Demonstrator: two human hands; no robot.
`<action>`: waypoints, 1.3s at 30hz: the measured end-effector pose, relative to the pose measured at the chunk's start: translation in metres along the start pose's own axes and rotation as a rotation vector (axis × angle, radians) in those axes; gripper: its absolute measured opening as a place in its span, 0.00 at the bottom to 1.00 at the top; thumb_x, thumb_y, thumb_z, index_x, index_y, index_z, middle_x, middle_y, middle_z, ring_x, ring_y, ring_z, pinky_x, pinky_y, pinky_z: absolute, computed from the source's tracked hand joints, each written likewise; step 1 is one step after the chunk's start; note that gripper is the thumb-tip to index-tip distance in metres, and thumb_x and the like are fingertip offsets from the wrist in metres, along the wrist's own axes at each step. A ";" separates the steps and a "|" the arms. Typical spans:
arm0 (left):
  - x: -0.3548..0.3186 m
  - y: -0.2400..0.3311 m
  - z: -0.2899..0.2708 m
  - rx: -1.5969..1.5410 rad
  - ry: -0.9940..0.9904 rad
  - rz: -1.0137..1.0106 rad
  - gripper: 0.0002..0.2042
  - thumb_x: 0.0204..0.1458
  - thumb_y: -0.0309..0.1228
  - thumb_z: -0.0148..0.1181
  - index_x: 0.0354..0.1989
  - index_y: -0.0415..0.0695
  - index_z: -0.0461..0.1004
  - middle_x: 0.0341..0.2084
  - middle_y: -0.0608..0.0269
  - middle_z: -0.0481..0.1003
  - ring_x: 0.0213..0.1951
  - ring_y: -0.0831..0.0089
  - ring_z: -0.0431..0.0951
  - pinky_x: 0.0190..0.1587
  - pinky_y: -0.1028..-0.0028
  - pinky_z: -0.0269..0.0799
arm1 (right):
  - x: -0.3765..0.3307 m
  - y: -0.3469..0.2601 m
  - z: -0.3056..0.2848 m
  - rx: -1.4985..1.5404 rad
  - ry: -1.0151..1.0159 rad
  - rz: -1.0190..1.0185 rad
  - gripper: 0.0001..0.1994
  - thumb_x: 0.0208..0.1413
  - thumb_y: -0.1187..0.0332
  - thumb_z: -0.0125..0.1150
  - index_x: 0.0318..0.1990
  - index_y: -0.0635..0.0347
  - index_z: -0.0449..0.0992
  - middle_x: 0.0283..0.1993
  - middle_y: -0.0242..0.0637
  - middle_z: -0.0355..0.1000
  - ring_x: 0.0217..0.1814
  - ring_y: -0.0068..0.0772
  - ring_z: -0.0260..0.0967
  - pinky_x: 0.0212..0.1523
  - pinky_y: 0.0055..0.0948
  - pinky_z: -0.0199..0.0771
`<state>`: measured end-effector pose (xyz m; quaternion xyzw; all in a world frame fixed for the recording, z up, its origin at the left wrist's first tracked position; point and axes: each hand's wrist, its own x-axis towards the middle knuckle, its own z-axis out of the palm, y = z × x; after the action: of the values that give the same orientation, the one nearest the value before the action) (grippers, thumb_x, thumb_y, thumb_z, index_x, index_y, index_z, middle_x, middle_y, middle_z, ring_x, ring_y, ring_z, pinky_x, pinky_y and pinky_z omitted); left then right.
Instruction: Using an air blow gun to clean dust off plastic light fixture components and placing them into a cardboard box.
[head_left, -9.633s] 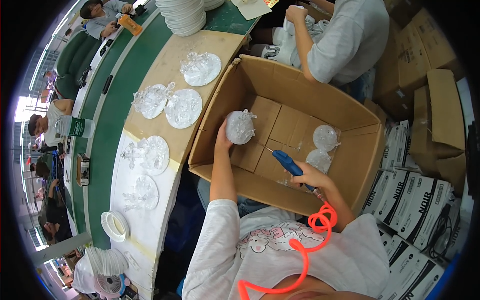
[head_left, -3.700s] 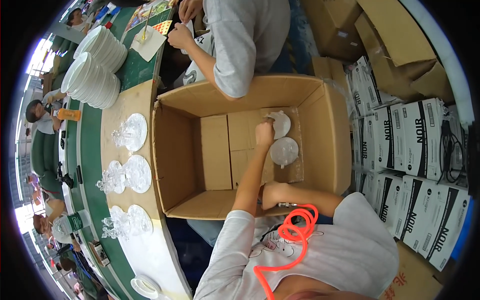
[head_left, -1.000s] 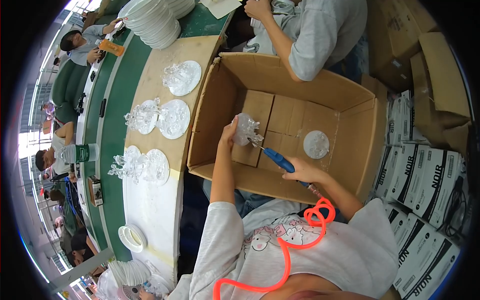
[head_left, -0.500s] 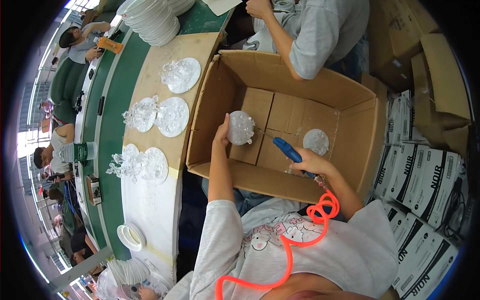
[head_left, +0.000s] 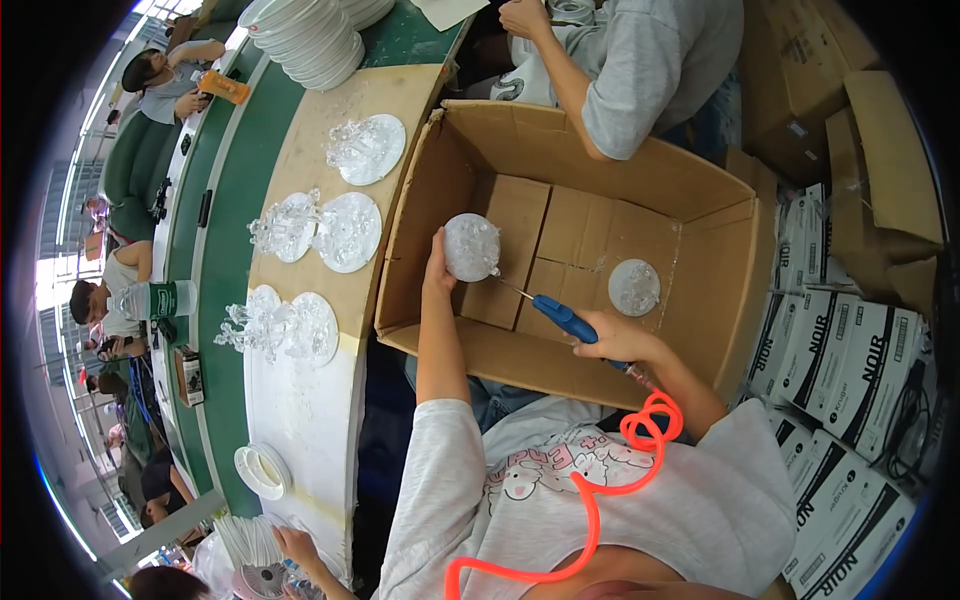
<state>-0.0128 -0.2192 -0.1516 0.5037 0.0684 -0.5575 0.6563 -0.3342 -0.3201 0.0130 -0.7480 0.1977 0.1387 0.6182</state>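
The long table (head_left: 300,420) runs up your left side, part green, part tan, part white. Right in front of you sits a big brown box (head_left: 700,190), open at the top, with its flaps folded flat on the bottom. More brown boxes (head_left: 880,150) are piled at the far right. Below them stand white cartons (head_left: 850,370) with black print, packed side by side.

A person in a grey shirt (head_left: 650,60) leans over the far wall of the big box. A tall stack of white plates (head_left: 310,35) stands at the far end of the table. Closer to you, clear glass pieces (head_left: 350,225) lie on the tan part in little groups.

An orange curly hose (head_left: 590,500) runs across your chest to the tool. Your right hand (head_left: 615,340) is closed around a blue air gun (head_left: 562,318), and its thin tip points at the ball. Your left hand (head_left: 438,275) reaches into the box, with its fingers wrapped around a clear glass ball (head_left: 470,247). The ball looks round, bumpy and shiny, and you hold it over the box's left floor. A glass disc (head_left: 634,287) lies on the box floor, well apart to the right.
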 end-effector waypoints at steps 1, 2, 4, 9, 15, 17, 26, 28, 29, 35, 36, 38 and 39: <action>0.000 0.000 -0.008 0.001 0.005 0.005 0.27 0.52 0.53 0.43 0.51 0.43 0.64 0.49 0.57 0.68 0.51 0.60 0.67 0.54 0.57 0.62 | 0.000 -0.005 0.001 -0.021 -0.003 -0.013 0.20 0.38 0.65 0.61 0.41 0.63 0.67 0.34 0.43 0.71 0.36 0.42 0.70 0.38 0.35 0.67; 0.002 -0.001 -0.010 0.018 0.011 -0.010 0.27 0.52 0.53 0.42 0.51 0.43 0.64 0.49 0.56 0.68 0.51 0.59 0.68 0.53 0.57 0.62 | -0.001 -0.006 0.001 -0.043 0.001 -0.018 0.20 0.38 0.65 0.61 0.41 0.63 0.67 0.34 0.44 0.71 0.36 0.42 0.69 0.38 0.35 0.67; 0.004 -0.005 -0.013 0.036 0.019 -0.024 0.27 0.52 0.53 0.42 0.52 0.43 0.64 0.49 0.56 0.68 0.50 0.59 0.68 0.53 0.58 0.63 | -0.001 -0.006 0.001 -0.020 -0.006 -0.031 0.20 0.39 0.65 0.61 0.41 0.63 0.67 0.34 0.44 0.71 0.36 0.42 0.69 0.38 0.35 0.67; 0.005 -0.008 -0.005 0.151 0.101 -0.056 0.27 0.53 0.52 0.41 0.52 0.42 0.64 0.48 0.55 0.69 0.49 0.59 0.69 0.53 0.60 0.64 | -0.001 0.001 0.002 0.022 -0.023 -0.043 0.20 0.39 0.66 0.60 0.42 0.63 0.67 0.35 0.44 0.71 0.36 0.42 0.69 0.38 0.34 0.67; 0.002 -0.005 -0.010 0.185 0.116 -0.068 0.27 0.54 0.51 0.38 0.52 0.41 0.64 0.47 0.55 0.69 0.49 0.60 0.70 0.53 0.63 0.64 | -0.003 0.000 -0.002 0.096 -0.001 -0.069 0.21 0.39 0.67 0.60 0.43 0.64 0.66 0.35 0.42 0.71 0.35 0.38 0.70 0.38 0.32 0.68; 0.001 -0.006 -0.009 0.196 0.122 -0.060 0.29 0.54 0.53 0.37 0.52 0.41 0.63 0.48 0.55 0.69 0.49 0.61 0.69 0.53 0.63 0.64 | -0.004 0.001 -0.004 0.166 0.037 -0.085 0.18 0.41 0.68 0.59 0.41 0.62 0.67 0.25 0.34 0.69 0.28 0.25 0.68 0.32 0.24 0.66; -0.003 -0.006 -0.005 0.170 0.144 -0.079 0.35 0.50 0.60 0.40 0.52 0.39 0.64 0.48 0.55 0.69 0.50 0.62 0.69 0.53 0.64 0.62 | -0.006 0.001 -0.017 0.171 0.090 0.058 0.17 0.39 0.70 0.59 0.39 0.65 0.67 0.25 0.38 0.69 0.24 0.29 0.68 0.28 0.27 0.67; -0.001 -0.007 -0.005 0.148 0.144 -0.069 0.34 0.51 0.59 0.40 0.52 0.40 0.63 0.49 0.55 0.68 0.51 0.62 0.68 0.54 0.64 0.62 | -0.005 0.007 -0.016 0.139 0.107 0.037 0.16 0.39 0.71 0.59 0.38 0.65 0.67 0.24 0.38 0.69 0.23 0.28 0.68 0.27 0.27 0.67; 0.000 -0.006 -0.008 0.106 0.133 -0.058 0.33 0.51 0.58 0.40 0.52 0.40 0.63 0.49 0.56 0.68 0.51 0.62 0.68 0.54 0.63 0.62 | -0.003 0.008 -0.015 0.108 0.124 0.011 0.16 0.39 0.71 0.59 0.38 0.65 0.68 0.24 0.38 0.68 0.22 0.27 0.67 0.26 0.26 0.66; 0.004 -0.007 -0.014 0.077 0.120 -0.050 0.30 0.54 0.56 0.36 0.53 0.43 0.63 0.50 0.57 0.67 0.51 0.61 0.67 0.54 0.61 0.62 | 0.001 0.011 -0.014 0.033 0.112 0.014 0.16 0.39 0.71 0.60 0.37 0.66 0.67 0.23 0.38 0.68 0.22 0.26 0.67 0.25 0.26 0.66; 0.004 -0.007 -0.014 0.072 0.121 -0.061 0.30 0.54 0.56 0.37 0.53 0.43 0.63 0.50 0.57 0.67 0.51 0.61 0.68 0.54 0.61 0.62 | 0.001 0.012 -0.013 0.032 0.111 0.015 0.16 0.39 0.71 0.60 0.37 0.66 0.67 0.23 0.38 0.68 0.22 0.26 0.67 0.25 0.26 0.66; 0.004 -0.007 -0.014 0.067 0.118 -0.063 0.30 0.54 0.56 0.37 0.53 0.43 0.63 0.50 0.58 0.67 0.51 0.61 0.68 0.54 0.60 0.62 | 0.003 0.015 -0.011 0.075 0.077 0.048 0.16 0.39 0.70 0.60 0.37 0.67 0.67 0.23 0.38 0.68 0.21 0.26 0.67 0.25 0.26 0.66; 0.003 -0.007 -0.013 0.063 0.114 -0.066 0.30 0.53 0.56 0.37 0.53 0.43 0.64 0.50 0.58 0.68 0.51 0.61 0.68 0.54 0.60 0.62 | 0.003 0.016 -0.010 0.075 0.077 0.049 0.16 0.39 0.70 0.60 0.37 0.67 0.67 0.23 0.38 0.68 0.21 0.26 0.67 0.25 0.26 0.66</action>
<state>-0.0108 -0.2107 -0.1641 0.5526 0.1047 -0.5512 0.6163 -0.3393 -0.3331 0.0002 -0.7242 0.2449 0.1174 0.6339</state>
